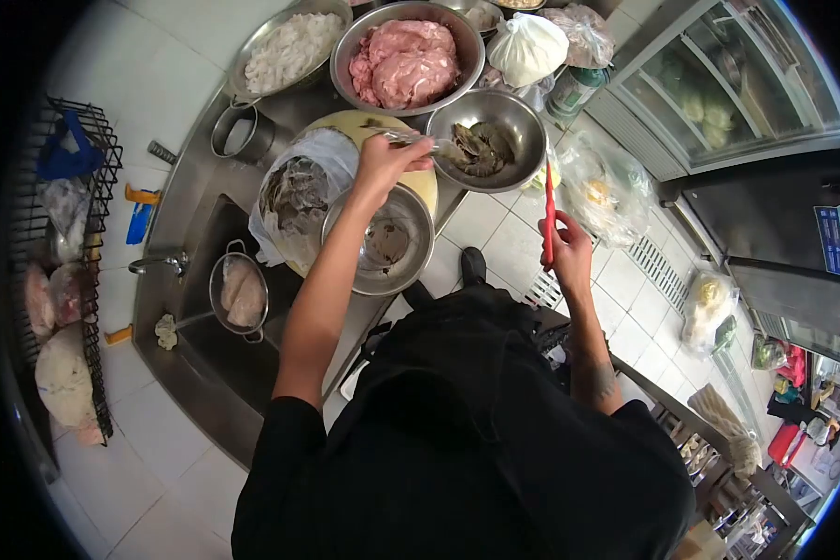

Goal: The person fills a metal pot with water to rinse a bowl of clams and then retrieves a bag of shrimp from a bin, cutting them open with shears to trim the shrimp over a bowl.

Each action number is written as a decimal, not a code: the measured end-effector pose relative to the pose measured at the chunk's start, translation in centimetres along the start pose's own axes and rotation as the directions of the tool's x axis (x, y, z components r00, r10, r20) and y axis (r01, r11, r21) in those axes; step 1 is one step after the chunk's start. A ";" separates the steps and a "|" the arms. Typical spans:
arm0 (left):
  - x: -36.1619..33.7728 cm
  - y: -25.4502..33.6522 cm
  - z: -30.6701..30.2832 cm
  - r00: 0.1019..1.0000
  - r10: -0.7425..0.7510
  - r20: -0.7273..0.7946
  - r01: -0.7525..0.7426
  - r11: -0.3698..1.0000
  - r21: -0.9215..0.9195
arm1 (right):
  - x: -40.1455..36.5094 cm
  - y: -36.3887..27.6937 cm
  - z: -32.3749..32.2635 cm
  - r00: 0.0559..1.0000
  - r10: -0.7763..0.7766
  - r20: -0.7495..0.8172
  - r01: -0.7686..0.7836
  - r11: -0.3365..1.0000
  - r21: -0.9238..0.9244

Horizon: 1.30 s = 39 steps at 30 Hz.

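My left hand (392,166) is closed in a pinch on a greyish, translucent shrimp (427,140), over the left rim of a steel bowl (536,168). Several dark shrimp (483,149) lie inside that bowl. To its right, my right hand (567,247) is wrapped round the red handle of a slim knife (549,210), its narrow blade pointing away from me. Below my left wrist sits a second steel bowl (425,257) with a little dark matter at its bottom. An opened plastic bag of grey shrimp (297,198) rests left of my forearm.
A large bowl of pink minced meat (406,61) and a colander of whitish pieces (294,51) stand at the back. In the sink (205,350) is a small colander with pale meat (243,291). Plastic bags (602,191) lie on the tiled floor near a glass-door fridge (728,84).
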<state>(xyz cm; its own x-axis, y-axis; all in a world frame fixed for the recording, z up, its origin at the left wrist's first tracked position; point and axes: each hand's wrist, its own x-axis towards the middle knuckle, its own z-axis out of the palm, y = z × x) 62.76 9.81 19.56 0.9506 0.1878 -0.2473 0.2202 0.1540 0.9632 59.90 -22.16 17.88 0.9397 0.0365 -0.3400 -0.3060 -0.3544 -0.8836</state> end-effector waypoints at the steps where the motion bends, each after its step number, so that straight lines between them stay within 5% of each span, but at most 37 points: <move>1: 0.5 0.3 0.9 1.000 -0.017 -0.023 0.017 1.000 0.007 | 0.3 0.3 -0.3 1.000 0.020 -0.005 -0.020 0.998 0.059; 4: -0.5 0.1 0.8 0.992 0.005 -0.129 0.024 0.975 0.221 | 0.0 1.3 -1.0 0.998 0.036 -0.046 -0.030 0.993 0.113; 6: -3.2 -0.2 0.7 0.954 0.298 0.027 -0.251 0.745 0.618 | -0.2 2.3 -1.3 0.996 0.071 -0.060 -0.063 0.990 0.127; 8: -5.5 -0.2 1.4 0.981 0.150 0.121 -0.192 0.728 0.658 | -0.2 3.4 -1.1 0.992 0.115 -0.044 -0.107 0.982 0.154; 10: -7.0 -0.4 2.4 0.894 0.171 0.415 -0.446 0.229 0.865 | -0.1 3.5 -0.9 0.990 0.140 -0.006 -0.137 0.976 0.169; 11: -6.6 -1.6 2.2 0.915 0.027 0.403 -0.396 0.254 0.883 | -0.1 3.0 -0.7 0.990 0.141 0.008 -0.140 0.977 0.158; 14: -6.2 -1.6 2.7 0.897 -0.019 0.441 -0.427 0.213 0.879 | 0.3 1.9 0.2 0.993 0.106 0.047 -0.111 0.985 0.132; 15: -6.6 -1.3 2.5 0.893 0.135 0.429 -0.450 0.233 0.862 | 0.6 1.8 0.4 0.992 0.118 0.049 -0.125 0.976 0.178; 16: -6.9 -0.8 1.8 0.899 0.139 0.414 -0.436 0.233 0.869 | 0.8 1.7 0.5 0.990 0.135 0.050 -0.143 0.964 0.223; 18: -7.5 0.3 -0.4 0.850 0.465 0.247 -0.460 0.426 0.779 | 1.2 1.8 0.3 0.989 0.142 0.038 -0.147 0.948 0.282; 19: -8.3 1.3 -1.7 0.863 0.476 0.171 -0.404 0.446 0.798 | 1.4 1.9 0.1 0.991 0.130 0.033 -0.134 0.950 0.282; 20: -9.1 1.1 -3.4 0.910 0.399 0.111 -0.332 0.541 0.773 | 1.5 2.2 0.0 0.993 0.117 0.031 -0.121 0.952 0.281; 22: -10.7 -0.4 -6.3 0.991 0.052 0.120 -0.130 0.487 0.864 | 1.6 2.3 -0.2 0.994 0.109 0.023 -0.111 0.950 0.291; 24: -13.4 -0.1 -5.8 0.994 0.097 0.041 -0.058 0.183 0.981 | 2.4 3.6 0.0 0.996 0.076 0.045 -0.085 0.955 0.284; 25: -13.9 0.8 -6.4 0.997 0.008 0.082 -0.082 0.256 0.963 | 2.9 4.3 0.0 0.996 0.070 0.059 -0.084 0.957 0.277; 28: -14.8 1.4 -9.2 0.982 0.168 0.081 -0.152 0.472 0.868 | 2.3 2.3 0.4 0.998 0.036 0.056 -0.047 0.975 0.217; 30: -13.7 -0.2 -13.8 0.940 0.337 -0.058 -0.160 0.581 0.798 | 2.0 1.3 0.8 0.998 0.028 0.048 -0.037 0.980 0.195; 31: -13.1 0.7 -15.0 0.928 0.254 -0.271 -0.002 0.732 0.681 | 2.0 0.9 0.8 0.999 0.029 0.024 -0.033 0.984 0.176; 35: -9.1 -3.0 -23.0 0.724 0.392 -0.568 0.188 0.680 0.709 | 1.9 0.7 0.8 0.998 -0.018 0.055 0.010 0.989 0.148; 39: -5.0 -4.1 -24.1 0.818 0.429 -0.384 0.100 0.551 0.828 | 1.4 1.0 1.2 0.997 -0.021 0.074 0.011 0.992 0.128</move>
<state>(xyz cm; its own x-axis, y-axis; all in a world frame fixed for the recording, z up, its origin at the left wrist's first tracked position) 51.78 31.60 14.28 0.7878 0.5919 0.1701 0.3977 -0.6998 0.5934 60.76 -21.32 16.13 0.9321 0.1124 -0.3442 -0.3124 -0.2311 -0.9214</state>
